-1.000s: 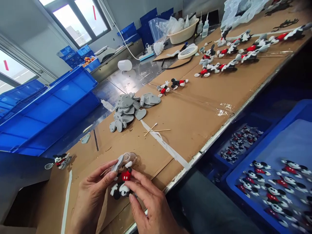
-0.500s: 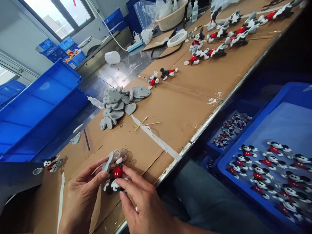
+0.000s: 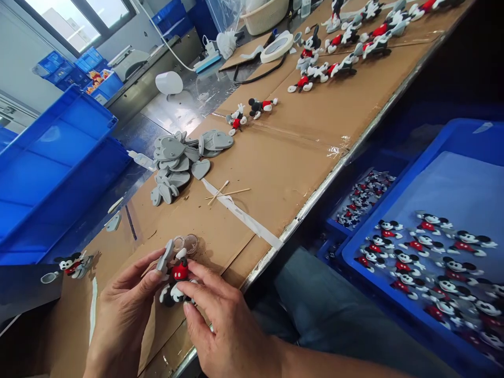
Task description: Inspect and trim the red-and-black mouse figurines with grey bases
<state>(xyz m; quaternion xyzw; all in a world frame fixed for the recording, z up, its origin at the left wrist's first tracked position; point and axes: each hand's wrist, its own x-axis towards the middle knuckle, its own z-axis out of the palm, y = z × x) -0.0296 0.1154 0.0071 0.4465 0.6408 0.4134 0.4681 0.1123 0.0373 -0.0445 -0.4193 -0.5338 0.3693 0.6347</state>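
"What had the person got hold of at that moment?"

"A small mouse figure (image 3: 176,281) in red shorts, held just above the cardboard at the near left end of the table (image 3: 307,136). The right hand (image 3: 224,325) pinched it with the fingertips from the right. The left hand (image 3: 122,315) pinched a grey flat piece (image 3: 165,255) between thumb and forefinger, stood on edge against the figure's far side. As far as I could tell, the two were touching."

"How would you say that hold was best done?"

"To my eye it wanted the figure hand steady and the grey piece brought up square. I'd have kept the fingers off the faces that met and the pressure light, since the thin arms and legs looked easy to bend."

"And round about?"

"A small clear cup (image 3: 188,243) sat just beyond the hands, though I couldn't make out what was in it. Farther off lay two wooden sticks (image 3: 226,192) beside a strip of white tape (image 3: 240,215). Past those was a heap of grey heart shapes (image 3: 177,160). One lone figure (image 3: 73,264) lay to the near left. Two more figures (image 3: 250,111) lay farther up, with a long row of figures (image 3: 338,52) and a roll of tape (image 3: 277,47) at the far end. Blue crates (image 3: 51,157) stood on the left. On the right, below the table edge, was a blue tray (image 3: 472,134) with many more figures laid out in it."
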